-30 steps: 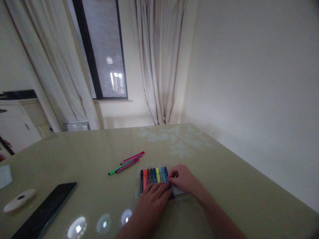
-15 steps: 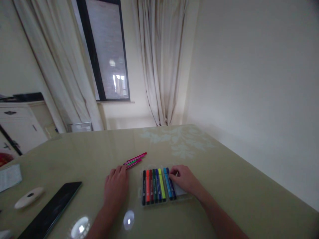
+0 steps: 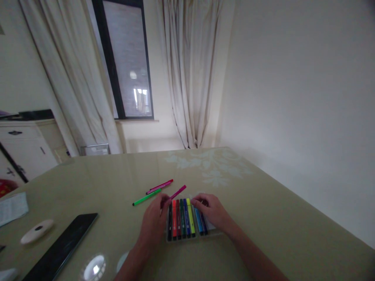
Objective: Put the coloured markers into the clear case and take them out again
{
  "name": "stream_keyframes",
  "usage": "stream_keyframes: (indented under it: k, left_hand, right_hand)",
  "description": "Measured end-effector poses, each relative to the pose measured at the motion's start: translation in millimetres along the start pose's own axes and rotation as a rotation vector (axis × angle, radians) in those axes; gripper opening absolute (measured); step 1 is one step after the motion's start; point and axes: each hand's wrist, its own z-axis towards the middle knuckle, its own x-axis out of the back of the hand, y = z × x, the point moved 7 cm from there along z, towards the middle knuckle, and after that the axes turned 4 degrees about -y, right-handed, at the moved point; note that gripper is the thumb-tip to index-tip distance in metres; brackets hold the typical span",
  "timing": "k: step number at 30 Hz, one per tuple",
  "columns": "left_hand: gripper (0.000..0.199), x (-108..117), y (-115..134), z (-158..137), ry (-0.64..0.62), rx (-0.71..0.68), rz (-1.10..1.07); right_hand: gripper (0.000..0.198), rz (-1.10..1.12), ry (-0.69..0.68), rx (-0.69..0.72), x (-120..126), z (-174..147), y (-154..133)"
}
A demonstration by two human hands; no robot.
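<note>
My left hand (image 3: 155, 216) is closed on a magenta marker (image 3: 179, 191), whose capped end points up and right past the fingers. Just right of it lies a clear plastic case (image 3: 181, 240) holding a row of several markers, among them an orange marker (image 3: 174, 220), a yellow marker (image 3: 190, 218) and a light blue marker (image 3: 199, 223). My right hand (image 3: 209, 208) rests over the case's upper right part, fingers curled near the tops of the yellow and blue markers; whether it grips anything is hidden. Beyond my left hand lie a green marker (image 3: 146, 197) and two pink-red markers (image 3: 159, 186).
At the left on the glossy table (image 3: 278, 218) are a black tablet (image 3: 63, 246), a white oval object (image 3: 37, 231) and a sheet of paper (image 3: 13, 208). A wall (image 3: 307, 117) borders the table's right side. Curtains (image 3: 190, 74) hang behind.
My left hand has lifted the magenta marker from the loose group and moved right to the case. The green marker now lies farther left. My right hand has shifted slightly left.
</note>
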Motion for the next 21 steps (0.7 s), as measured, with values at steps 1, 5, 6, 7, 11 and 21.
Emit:
stream_keyframes:
  k: [1, 5, 6, 7, 11, 21]
  left_hand:
    - [0.025, -9.6, 10.1, -3.9, -0.038, -0.031, -0.101]
    - [0.024, -38.9, 35.8, -20.8, -0.154, -0.124, -0.138]
    - [0.026, -43.0, 38.6, -24.5, -0.169, -0.162, -0.090]
    - [0.029, -46.6, 41.1, -28.1, -0.187, -0.215, -0.028]
    - [0.058, -61.8, 45.3, -42.6, -0.311, -0.448, 0.275]
    - [0.059, -64.5, 47.7, -47.0, -0.312, -0.524, 0.457]
  right_hand:
    - [0.032, 0.109, -0.020, 0.008, -4.8, 0.5, -2.7]
    - [0.039, 0.436, -0.015, -0.032, -10.0, 3.8, -4.3]
    - [0.040, 0.484, 0.025, -0.058, -5.0, 4.9, -0.9]
    - [0.042, 0.521, 0.077, -0.080, 2.7, 5.8, 3.6]
    - [0.042, 0.476, 0.256, -0.117, 44.2, 6.5, 24.7]
    - [0.016, 0.148, -0.003, -0.278, 7.2, 2.8, 40.8]
